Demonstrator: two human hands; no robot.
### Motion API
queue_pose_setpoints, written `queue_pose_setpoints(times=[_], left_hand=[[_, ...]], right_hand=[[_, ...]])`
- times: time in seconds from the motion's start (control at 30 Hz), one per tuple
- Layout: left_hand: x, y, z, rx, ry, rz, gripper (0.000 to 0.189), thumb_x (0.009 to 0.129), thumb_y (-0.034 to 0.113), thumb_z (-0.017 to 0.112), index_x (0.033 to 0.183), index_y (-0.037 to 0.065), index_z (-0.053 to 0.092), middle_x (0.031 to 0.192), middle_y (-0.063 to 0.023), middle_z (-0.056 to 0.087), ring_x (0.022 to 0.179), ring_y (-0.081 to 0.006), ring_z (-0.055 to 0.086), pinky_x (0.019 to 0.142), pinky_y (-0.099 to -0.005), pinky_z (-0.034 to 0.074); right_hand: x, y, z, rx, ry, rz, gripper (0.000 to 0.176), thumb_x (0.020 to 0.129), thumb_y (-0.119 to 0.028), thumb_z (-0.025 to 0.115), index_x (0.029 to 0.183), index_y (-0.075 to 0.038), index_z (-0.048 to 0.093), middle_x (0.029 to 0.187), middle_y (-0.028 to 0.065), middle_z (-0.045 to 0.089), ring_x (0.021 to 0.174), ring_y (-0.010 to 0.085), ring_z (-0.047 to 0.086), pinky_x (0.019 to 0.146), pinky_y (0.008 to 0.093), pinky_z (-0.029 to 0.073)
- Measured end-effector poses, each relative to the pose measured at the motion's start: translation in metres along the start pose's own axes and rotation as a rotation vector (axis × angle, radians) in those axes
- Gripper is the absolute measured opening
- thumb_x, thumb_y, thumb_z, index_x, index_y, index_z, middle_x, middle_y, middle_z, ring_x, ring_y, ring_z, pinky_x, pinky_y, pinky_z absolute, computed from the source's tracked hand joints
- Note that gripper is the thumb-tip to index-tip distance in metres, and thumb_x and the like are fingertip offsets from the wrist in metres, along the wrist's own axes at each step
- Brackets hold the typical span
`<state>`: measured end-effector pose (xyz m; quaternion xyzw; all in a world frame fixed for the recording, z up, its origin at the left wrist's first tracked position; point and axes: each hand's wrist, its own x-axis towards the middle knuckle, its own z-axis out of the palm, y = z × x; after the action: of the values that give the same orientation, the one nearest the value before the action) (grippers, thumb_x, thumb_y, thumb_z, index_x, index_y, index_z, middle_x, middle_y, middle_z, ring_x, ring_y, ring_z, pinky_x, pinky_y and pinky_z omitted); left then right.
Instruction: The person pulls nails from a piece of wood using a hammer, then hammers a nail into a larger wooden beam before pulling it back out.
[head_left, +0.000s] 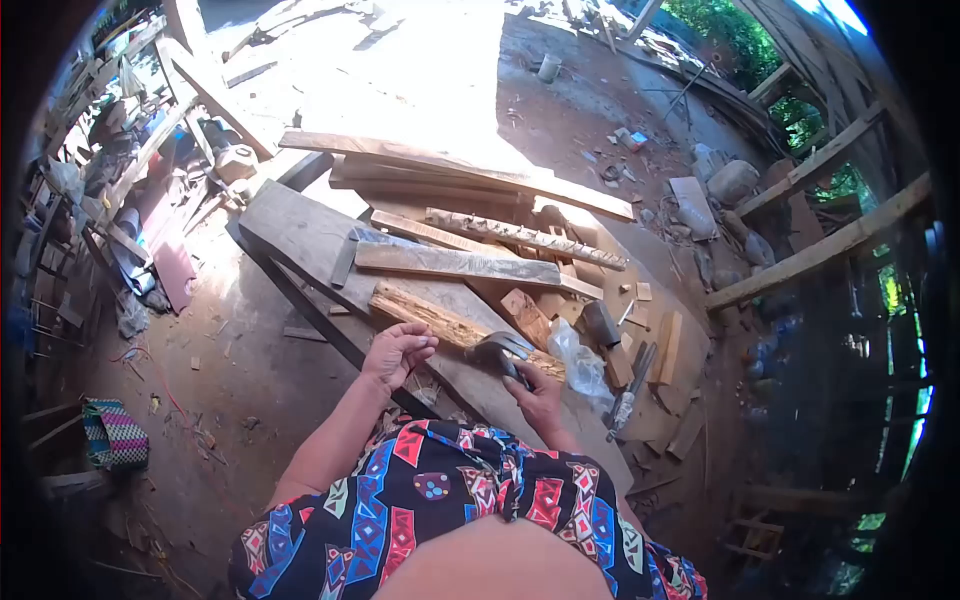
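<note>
My right hand (pixel 542 400) is wrapped round the dark handle of a claw hammer (pixel 492 346). The hammer's metal head lies over a rough, splintered piece of wood (pixel 415 308) on the bench. My left hand (pixel 398 352) is just off the near left side of that wood, thumb and fingers pinched together. Anything between those fingertips is too small to make out. Beyond the rough piece lies a smoother, squared length of wood (pixel 450 264). A second strip, studded along its length with small points like nails (pixel 530 238), rests farther back.
Right of the hammer are a clear plastic bag (pixel 578 362), a dark-headed mallet (pixel 600 325) and wood offcuts (pixel 667 347). Long boards (pixel 450 160) lie across the bench's far end. A woven basket (pixel 115 433) sits on the ground at left. Timber rails (pixel 820 245) stand at right.
</note>
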<state>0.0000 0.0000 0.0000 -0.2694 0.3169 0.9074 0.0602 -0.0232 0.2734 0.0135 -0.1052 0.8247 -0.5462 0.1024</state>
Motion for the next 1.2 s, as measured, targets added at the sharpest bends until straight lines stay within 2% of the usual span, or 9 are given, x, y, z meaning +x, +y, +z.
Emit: queue_pose_setpoints(times=[0.07, 0.1, 0.17, 0.37, 0.53, 0.63, 0.9, 1.1, 1.2], left_hand=[[0.005, -0.011, -0.007, 0.005, -0.001, -0.028, 0.018, 0.082, -0.006, 0.058, 0.099, -0.003, 0.058, 0.088, -0.0134, 0.066, 0.078, -0.0210, 0.068, 0.066, -0.0279, 0.060], [-0.003, 0.019, 0.000, 0.054, 0.001, -0.007, 0.016, 0.082, -0.005, 0.059, 0.098, -0.002, 0.059, 0.088, -0.0131, 0.066, 0.077, -0.0206, 0.068, 0.065, -0.0278, 0.060], [-0.006, 0.008, 0.008, 0.023, 0.008, -0.032, 0.015, 0.083, -0.003, 0.060, 0.097, -0.001, 0.059, 0.087, -0.0124, 0.066, 0.076, -0.0199, 0.068, 0.064, -0.0279, 0.060], [-0.009, -0.013, 0.017, 0.094, -0.037, -0.141, 0.012, 0.086, 0.002, 0.060, 0.097, 0.001, 0.060, 0.086, -0.0091, 0.066, 0.065, -0.0137, 0.064, 0.055, -0.0248, 0.056], [-0.010, -0.033, 0.028, 0.261, -0.090, -0.259, 0.015, 0.089, 0.011, 0.060, 0.102, 0.005, 0.061, 0.084, -0.0044, 0.066, 0.051, -0.0047, 0.053, 0.041, -0.0171, 0.040], [-0.011, -0.043, 0.032, 0.298, -0.160, -0.312, 0.017, 0.090, 0.013, 0.059, 0.105, 0.006, 0.060, 0.083, -0.0037, 0.066, 0.051, -0.0044, 0.053, 0.041, -0.0172, 0.039], [-0.011, -0.062, 0.043, 0.398, -0.299, -0.329, 0.025, 0.091, 0.009, 0.053, 0.115, 0.005, 0.057, 0.086, -0.0036, 0.066, 0.058, -0.0073, 0.057, 0.046, -0.0211, 0.046], [-0.014, -0.056, 0.039, 0.459, -0.281, -0.330, 0.026, 0.092, 0.009, 0.048, 0.115, 0.007, 0.060, 0.079, 0.0002, 0.062, 0.058, -0.0065, 0.055, 0.052, -0.0216, 0.045], [-0.002, -0.064, 0.025, 0.454, -0.301, -0.323, 0.028, 0.091, 0.011, 0.053, 0.118, 0.004, 0.058, 0.087, -0.0058, 0.066, 0.060, -0.0105, 0.062, 0.048, -0.0261, 0.051]], right_hand=[[-0.011, -0.009, -0.012, 0.132, -0.096, 0.222, 0.027, 0.077, -0.019, 0.074, 0.098, -0.005, 0.066, 0.069, -0.0006, 0.058, 0.061, 0.0051, 0.050, 0.055, 0.0233, 0.041], [-0.010, -0.020, -0.005, 0.197, -0.085, 0.179, 0.027, 0.077, -0.019, 0.074, 0.098, -0.005, 0.066, 0.069, -0.0006, 0.058, 0.061, 0.0051, 0.050, 0.055, 0.0233, 0.041], [-0.031, -0.010, -0.022, 0.239, -0.139, 0.338, 0.027, 0.076, -0.019, 0.075, 0.096, -0.004, 0.066, 0.066, -0.0024, 0.056, 0.058, 0.0042, 0.047, 0.052, 0.0232, 0.037], [-0.070, 0.063, -0.031, 0.148, 0.004, 0.356, 0.028, 0.074, -0.024, 0.077, 0.090, -0.004, 0.065, 0.066, -0.0023, 0.055, 0.060, 0.0064, 0.048, 0.054, 0.0260, 0.039], [-0.076, 0.052, -0.047, -0.601, -0.038, 0.056, 0.035, 0.073, -0.039, 0.069, 0.083, -0.007, 0.064, 0.077, 0.0128, 0.060, 0.075, 0.0334, 0.060, 0.064, 0.0414, 0.046], [-0.071, 0.044, -0.046, -0.786, -0.081, 0.047, 0.031, 0.075, -0.035, 0.070, 0.085, -0.006, 0.064, 0.080, 0.0124, 0.060, 0.074, 0.0313, 0.060, 0.065, 0.0405, 0.047], [-0.017, -0.055, -0.003, -0.146, -0.115, -0.100, 0.022, 0.077, -0.012, 0.069, 0.097, -0.004, 0.067, 0.079, 0.0124, 0.062, 0.073, 0.0240, 0.062, 0.068, 0.0302, 0.048], [-0.004, -0.041, 0.017, -0.246, -0.162, -0.291, 0.019, 0.075, -0.012, 0.070, 0.093, -0.010, 0.069, 0.075, 0.0103, 0.061, 0.067, 0.0264, 0.062, 0.060, 0.0339, 0.048], [-0.001, -0.045, 0.023, -0.341, -0.160, -0.334, 0.016, 0.075, -0.018, 0.071, 0.087, -0.009, 0.068, 0.074, 0.0099, 0.061, 0.067, 0.0282, 0.062, 0.060, 0.0360, 0.048]])
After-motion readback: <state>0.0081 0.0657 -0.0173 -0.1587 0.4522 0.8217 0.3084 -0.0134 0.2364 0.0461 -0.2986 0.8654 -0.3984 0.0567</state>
